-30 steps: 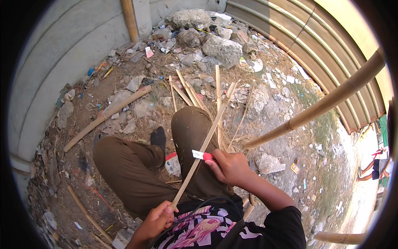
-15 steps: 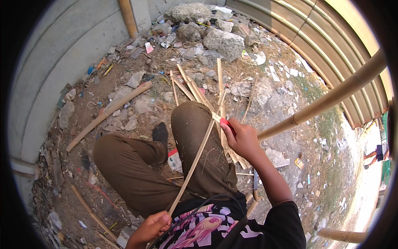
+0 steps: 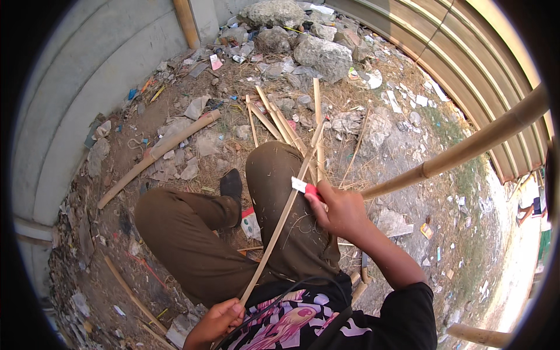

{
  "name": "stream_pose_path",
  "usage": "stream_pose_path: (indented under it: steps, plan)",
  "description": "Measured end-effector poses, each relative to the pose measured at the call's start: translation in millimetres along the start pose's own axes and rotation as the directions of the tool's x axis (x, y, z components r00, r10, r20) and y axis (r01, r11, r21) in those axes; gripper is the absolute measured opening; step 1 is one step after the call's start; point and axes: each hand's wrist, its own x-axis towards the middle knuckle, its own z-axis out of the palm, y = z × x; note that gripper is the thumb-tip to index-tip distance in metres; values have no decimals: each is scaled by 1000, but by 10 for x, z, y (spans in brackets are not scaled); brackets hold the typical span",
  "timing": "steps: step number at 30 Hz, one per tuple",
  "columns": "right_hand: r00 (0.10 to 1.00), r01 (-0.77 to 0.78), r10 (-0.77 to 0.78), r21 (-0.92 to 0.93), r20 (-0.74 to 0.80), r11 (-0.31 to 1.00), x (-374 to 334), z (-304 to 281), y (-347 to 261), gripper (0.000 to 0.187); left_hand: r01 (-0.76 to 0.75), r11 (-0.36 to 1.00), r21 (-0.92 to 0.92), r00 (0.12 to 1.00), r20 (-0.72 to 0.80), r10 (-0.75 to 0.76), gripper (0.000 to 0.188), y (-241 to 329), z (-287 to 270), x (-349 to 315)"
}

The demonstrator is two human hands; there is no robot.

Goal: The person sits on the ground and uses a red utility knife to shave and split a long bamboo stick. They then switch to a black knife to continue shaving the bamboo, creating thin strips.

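A long, thin bamboo strip (image 3: 274, 240) lies slantwise over my right thigh, its far end beyond the knee. My left hand (image 3: 216, 322) pinches its near end close to my shirt. In my right hand (image 3: 343, 213) is a red-handled cutter knife (image 3: 311, 190), fingers wrapped round the handle. Its pale, short blade meets the strip about midway, above the thigh. Fine curled shavings cling to my trousers (image 3: 274, 169). Past my knee, several split bamboo strips (image 3: 284, 123) lie fanned out on the ground.
Left of my legs lies a thick bamboo pole (image 3: 156, 156); another pole (image 3: 452, 157) slants in from the right. A larger knife (image 3: 365, 269) lies beside my right hip. Rocks (image 3: 324, 57) and litter lie near the concrete wall (image 3: 116, 64) and ribbed metal fence (image 3: 443, 52).
My right hand and the cutter knife have moved down along the bamboo strip, toward me, from near the knee to mid-thigh. My left hand keeps its hold. The view has shifted slightly.
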Motion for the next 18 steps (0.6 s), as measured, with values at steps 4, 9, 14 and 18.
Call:
stream_pose_path:
  steps: [4,9,14,18]
  plan:
    - [997,78,-78,4,28,997,11,-36,-22,36,-29,998,-57,999,15,30,31,-49,-13,53]
    - [996,5,-5,-2,85,1000,-86,-132,-240,35,-72,993,-91,997,-2,72,30,7,35,89]
    - [997,-66,63,86,41,994,87,-134,-129,34,-131,981,-145,990,30,136,30,174,75,221]
    - [968,217,-237,202,83,955,-334,-188,-740,33,-303,941,-148,952,-10,305,31,468,188,266]
